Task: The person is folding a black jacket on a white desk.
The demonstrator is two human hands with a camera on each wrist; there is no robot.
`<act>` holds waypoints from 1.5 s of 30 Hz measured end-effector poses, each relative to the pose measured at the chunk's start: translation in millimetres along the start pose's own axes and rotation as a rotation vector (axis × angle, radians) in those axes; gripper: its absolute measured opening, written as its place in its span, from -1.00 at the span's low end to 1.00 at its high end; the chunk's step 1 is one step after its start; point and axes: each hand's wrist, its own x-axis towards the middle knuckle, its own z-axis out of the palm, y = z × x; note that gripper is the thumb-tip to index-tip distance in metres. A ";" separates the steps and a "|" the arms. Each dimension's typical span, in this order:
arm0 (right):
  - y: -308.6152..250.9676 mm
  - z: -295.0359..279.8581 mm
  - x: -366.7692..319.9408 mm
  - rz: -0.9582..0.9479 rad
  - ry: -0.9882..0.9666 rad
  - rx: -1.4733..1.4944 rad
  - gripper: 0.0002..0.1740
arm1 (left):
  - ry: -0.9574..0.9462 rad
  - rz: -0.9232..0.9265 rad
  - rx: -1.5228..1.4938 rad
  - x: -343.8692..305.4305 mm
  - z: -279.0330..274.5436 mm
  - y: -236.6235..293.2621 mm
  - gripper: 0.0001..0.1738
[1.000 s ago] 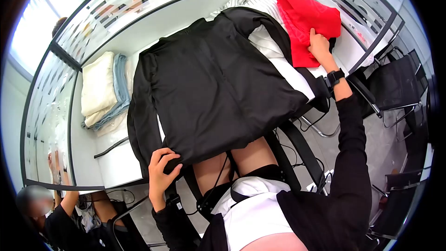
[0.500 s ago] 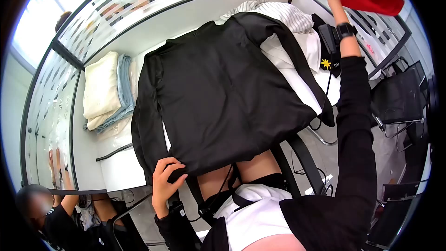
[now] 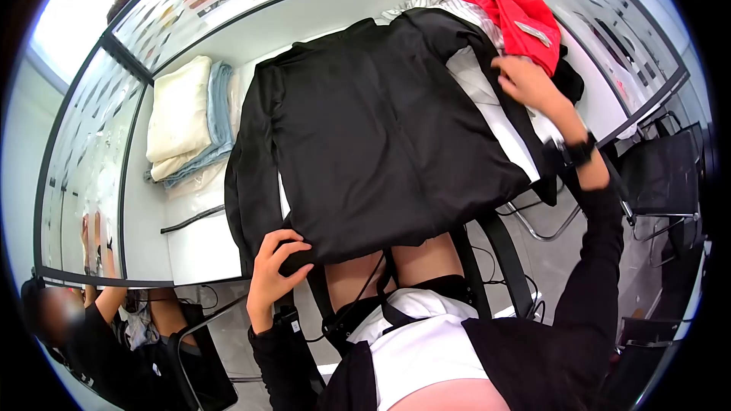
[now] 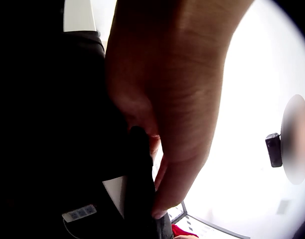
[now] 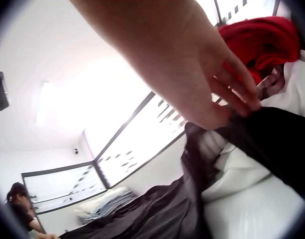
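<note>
Shirt [image 3: 381, 129] laid flat on table [image 3: 190, 251], long axis 6–12 o'clock. Hem [image 3: 365, 240] at 7 gripped by L hand [image 3: 276, 266], fingers curled; sleeve [image 3: 487, 49] at 2 pinched by R hand [image 3: 525, 84], beside red cloth [image 3: 525, 19].

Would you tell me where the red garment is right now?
In the head view the red garment lies bunched at the far right of the table, beside the striped cloth, just beyond the right hand.
</note>
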 end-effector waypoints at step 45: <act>-113.8 13.6 -123.9 0.028 0.079 0.372 -0.70 | 0.492 -0.310 -0.061 -4.1 10.3 -9.0 -0.96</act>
